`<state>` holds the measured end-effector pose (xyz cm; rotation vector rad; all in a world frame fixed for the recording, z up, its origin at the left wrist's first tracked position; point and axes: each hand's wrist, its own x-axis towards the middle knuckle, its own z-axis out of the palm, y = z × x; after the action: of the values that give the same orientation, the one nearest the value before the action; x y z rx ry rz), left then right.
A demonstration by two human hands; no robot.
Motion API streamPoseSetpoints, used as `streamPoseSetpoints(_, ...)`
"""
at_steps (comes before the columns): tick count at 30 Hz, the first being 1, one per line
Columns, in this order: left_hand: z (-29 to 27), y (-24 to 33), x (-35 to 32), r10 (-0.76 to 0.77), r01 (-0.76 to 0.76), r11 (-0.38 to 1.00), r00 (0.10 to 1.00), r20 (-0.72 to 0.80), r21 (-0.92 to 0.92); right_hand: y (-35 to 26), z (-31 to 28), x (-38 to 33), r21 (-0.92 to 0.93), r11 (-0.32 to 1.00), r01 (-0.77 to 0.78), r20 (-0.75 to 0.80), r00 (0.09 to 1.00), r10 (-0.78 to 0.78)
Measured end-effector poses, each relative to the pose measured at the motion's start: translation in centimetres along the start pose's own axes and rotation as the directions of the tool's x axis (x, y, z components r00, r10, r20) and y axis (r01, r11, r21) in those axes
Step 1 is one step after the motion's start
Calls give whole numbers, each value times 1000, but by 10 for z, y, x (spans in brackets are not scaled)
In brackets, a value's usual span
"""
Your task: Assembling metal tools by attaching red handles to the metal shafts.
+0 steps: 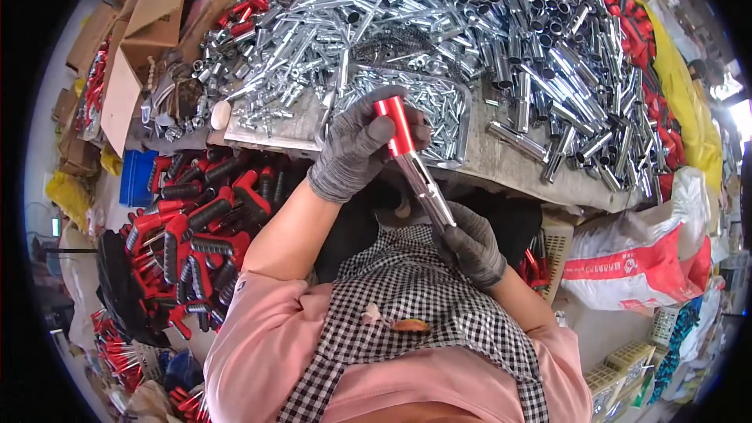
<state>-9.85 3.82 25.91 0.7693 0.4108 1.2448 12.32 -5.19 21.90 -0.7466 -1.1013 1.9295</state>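
Observation:
A chrome metal tube [423, 185] with a red sleeve at its upper end slants across the space in front of my lap. My left hand [348, 147], in a grey glove, is wrapped round the red end, thumb and fingers closed on it. Lower down, my right hand [473, 246], gloved too, grips the chrome end; part of its grip is hidden. Just beyond my left hand, a metal tray [464, 113] full of small silvery pins rests on the bench.
Loose chrome tubes [540, 70] and small fittings heap across the workbench [521, 175]. Red-and-black handled tools [204, 227] pile up at my left. On the right stand a white and red sack [627, 266] and a plastic crate [558, 251]. An open cardboard box [145, 39] is far left.

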Motion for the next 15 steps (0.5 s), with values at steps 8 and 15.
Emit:
streamPoseSetpoints(8,-2,-12,-24,244,-186,947,946,-214,261,3,5,2,-35,999,-34,-61,998,32)
streamPoseSetpoints(15,-3,-32,-19,44,-63,988,990,138,143,3,11,13,113,991,-71,20,997,69)
